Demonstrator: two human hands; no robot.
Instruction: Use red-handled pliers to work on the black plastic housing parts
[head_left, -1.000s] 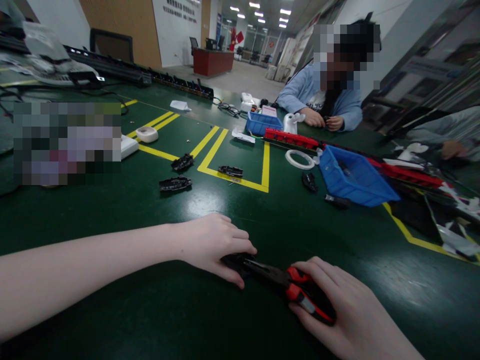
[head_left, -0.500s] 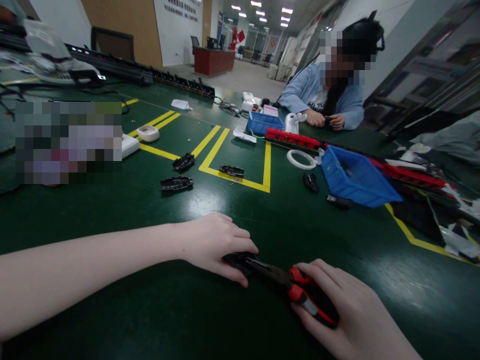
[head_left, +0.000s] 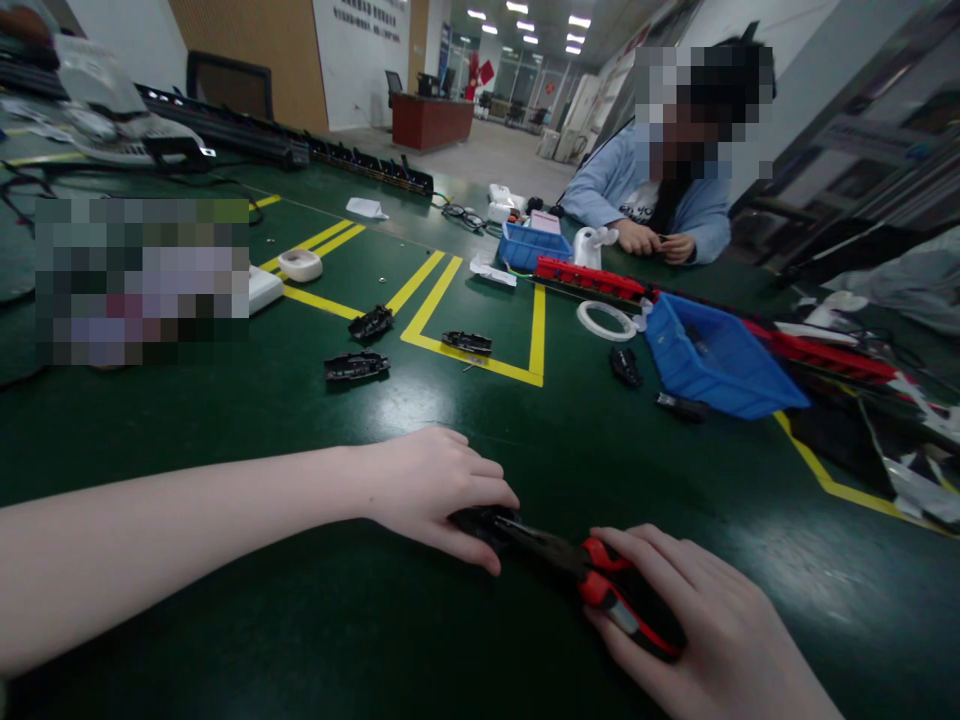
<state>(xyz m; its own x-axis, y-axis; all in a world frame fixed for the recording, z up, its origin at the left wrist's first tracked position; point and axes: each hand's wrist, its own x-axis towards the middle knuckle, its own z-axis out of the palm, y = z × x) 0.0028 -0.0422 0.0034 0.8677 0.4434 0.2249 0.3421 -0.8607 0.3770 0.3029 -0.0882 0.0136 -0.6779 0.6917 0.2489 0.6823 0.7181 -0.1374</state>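
My left hand [head_left: 431,490] presses a small black plastic part [head_left: 480,522] down on the green table [head_left: 285,430], fingers closed over it. My right hand [head_left: 705,630] grips the red-and-black handles of a pair of pliers [head_left: 592,580]. The pliers' dark jaws reach into the black part under my left fingers. Most of the part is hidden by my hand.
Three similar black parts [head_left: 356,366] [head_left: 371,322] [head_left: 466,342] lie around the yellow floor-tape lines [head_left: 480,360]. A blue bin [head_left: 720,355] stands at right, a second blue bin [head_left: 529,245] farther back. A white tape ring [head_left: 604,320] lies nearby. A person in a light-blue top [head_left: 645,190] works across the table.
Both hands hold almost still; the view drifts slightly, and the pliers and right hand sit a touch lower in the picture.
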